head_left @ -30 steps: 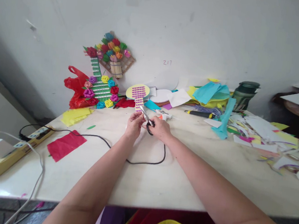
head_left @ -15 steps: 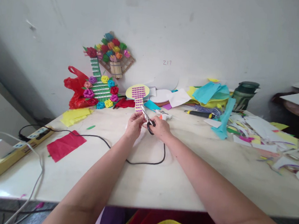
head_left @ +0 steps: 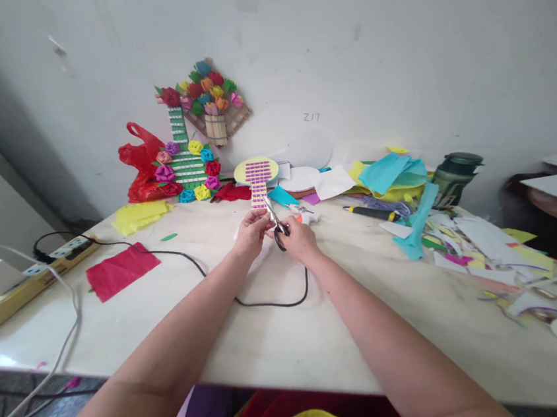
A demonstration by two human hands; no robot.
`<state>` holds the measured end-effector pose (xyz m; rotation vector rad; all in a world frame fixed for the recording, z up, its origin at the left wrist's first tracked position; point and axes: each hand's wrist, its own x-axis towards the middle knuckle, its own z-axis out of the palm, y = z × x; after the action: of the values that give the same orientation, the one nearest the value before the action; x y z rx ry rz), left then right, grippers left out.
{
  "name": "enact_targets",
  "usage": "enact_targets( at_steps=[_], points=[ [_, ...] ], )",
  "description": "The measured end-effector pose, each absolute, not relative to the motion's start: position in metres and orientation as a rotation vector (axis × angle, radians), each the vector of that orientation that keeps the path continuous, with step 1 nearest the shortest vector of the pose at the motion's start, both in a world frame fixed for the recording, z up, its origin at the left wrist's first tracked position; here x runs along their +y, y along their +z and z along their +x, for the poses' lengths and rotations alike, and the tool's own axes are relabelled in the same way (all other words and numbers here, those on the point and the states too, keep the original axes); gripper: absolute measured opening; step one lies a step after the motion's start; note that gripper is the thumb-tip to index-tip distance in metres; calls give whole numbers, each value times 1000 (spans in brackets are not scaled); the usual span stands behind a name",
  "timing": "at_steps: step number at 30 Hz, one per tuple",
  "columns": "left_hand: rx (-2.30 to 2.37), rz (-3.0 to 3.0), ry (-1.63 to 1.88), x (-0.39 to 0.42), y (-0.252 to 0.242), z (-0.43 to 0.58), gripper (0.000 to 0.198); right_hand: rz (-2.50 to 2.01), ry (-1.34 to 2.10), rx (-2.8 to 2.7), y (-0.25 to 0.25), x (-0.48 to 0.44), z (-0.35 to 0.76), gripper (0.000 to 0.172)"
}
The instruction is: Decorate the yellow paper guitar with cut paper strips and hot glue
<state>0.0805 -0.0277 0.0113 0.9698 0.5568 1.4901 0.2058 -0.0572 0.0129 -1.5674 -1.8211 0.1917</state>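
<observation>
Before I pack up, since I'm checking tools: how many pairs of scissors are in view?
1: the black-handled scissors in the right hand. Others may be hidden under paper scraps.

This looks like a craft room. Bright paper flowers [head_left: 165,174] stand by the wall [head_left: 398,62]. There are scissors [head_left: 281,229], a glue gun [head_left: 311,217] and lots of paper scraps [head_left: 492,237] at the white table [head_left: 293,349].

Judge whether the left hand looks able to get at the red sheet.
Probably yes: nothing tall stands between the left hand and the red sheet, only the black cord meeting its far edge, though that hand seems to be pinching something.
</observation>
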Motion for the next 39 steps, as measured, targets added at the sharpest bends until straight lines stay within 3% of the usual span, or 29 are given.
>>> enact_targets(
  at_steps=[24,39],
  points=[
    [552,977,1459,-25,12,78,31,-1560,120,-1930,15,-57,204,24],
    [597,991,1441,-30,11,85,27,-1584,186,-1875,17,-58,210,35]
  ],
)
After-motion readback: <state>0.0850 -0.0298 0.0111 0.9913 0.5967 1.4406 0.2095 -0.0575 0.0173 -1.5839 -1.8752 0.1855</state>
